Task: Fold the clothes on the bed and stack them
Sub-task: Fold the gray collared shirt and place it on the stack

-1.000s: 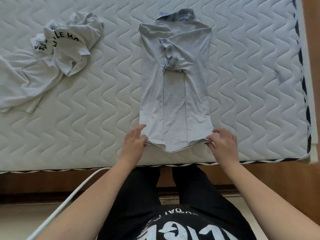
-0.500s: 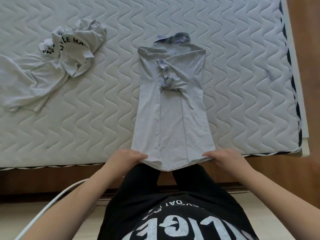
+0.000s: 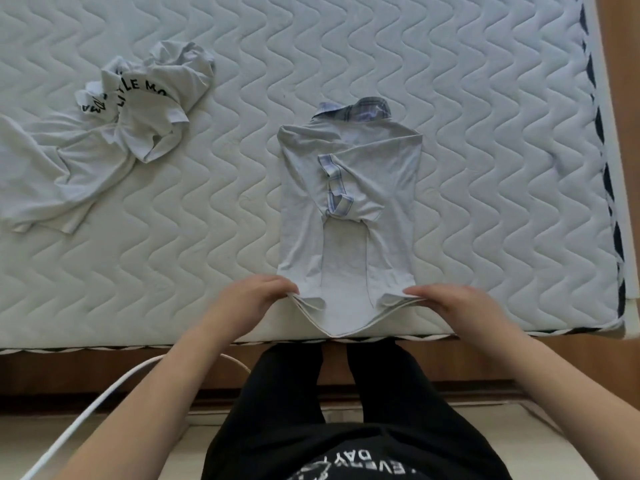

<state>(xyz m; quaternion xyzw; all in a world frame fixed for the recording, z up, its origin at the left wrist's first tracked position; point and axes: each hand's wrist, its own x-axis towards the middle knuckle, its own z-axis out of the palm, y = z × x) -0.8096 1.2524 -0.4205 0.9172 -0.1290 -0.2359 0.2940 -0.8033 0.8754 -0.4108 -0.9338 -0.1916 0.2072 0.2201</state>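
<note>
Pale grey polo shirt (image 3: 349,216), sides folded inward, is pinched at its hem corners by the left hand (image 3: 254,297) and right hand (image 3: 457,304) near the bed (image 3: 485,98) edge. A crumpled white T-shirt (image 3: 114,133) is seen well to the polo's left.

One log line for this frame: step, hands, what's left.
step: bottom fold | left hand: grips polo shirt hem | right hand: grips hem | left: crumpled printed T-shirt unfolded
</note>
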